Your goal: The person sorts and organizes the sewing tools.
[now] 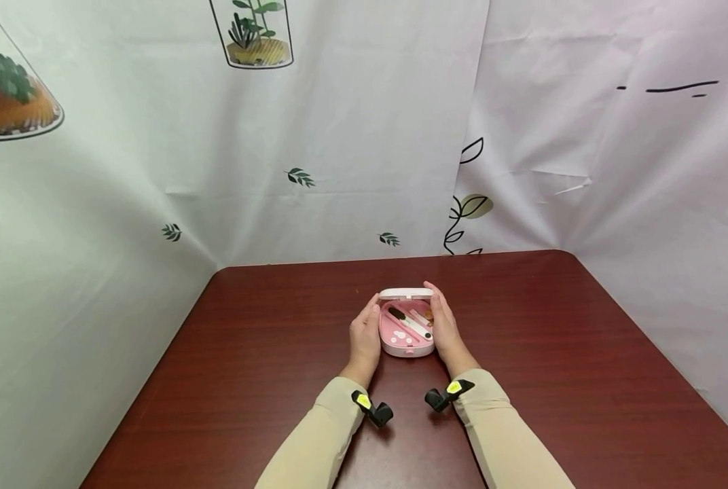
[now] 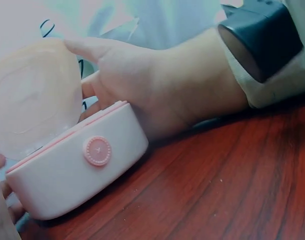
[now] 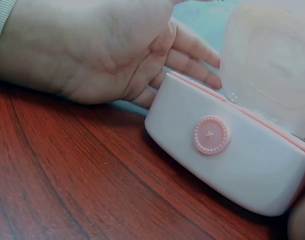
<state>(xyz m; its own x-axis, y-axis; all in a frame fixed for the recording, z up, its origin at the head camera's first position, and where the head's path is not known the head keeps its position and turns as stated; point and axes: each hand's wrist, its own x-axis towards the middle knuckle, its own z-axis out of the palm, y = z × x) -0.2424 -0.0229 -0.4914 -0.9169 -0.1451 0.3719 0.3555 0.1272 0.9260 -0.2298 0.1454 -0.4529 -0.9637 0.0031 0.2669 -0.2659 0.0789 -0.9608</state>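
A small pink-and-white case sits on the table with its lid raised at the back. Inside its pink tray lie a slim white tool with a dark end and small gold-coloured pieces. A round pink button-shaped clasp marks the front. My left hand rests along the case's left side, its thumb by the lid edge in the left wrist view. Against the right side lies my right hand, with fairly straight fingers reaching behind the case in the right wrist view. Some fingertips are hidden.
The dark red wooden table extends around the case, and its far edge meets a pale curtain printed with plants. Black camera mounts are strapped at both wrists, over light sleeves.
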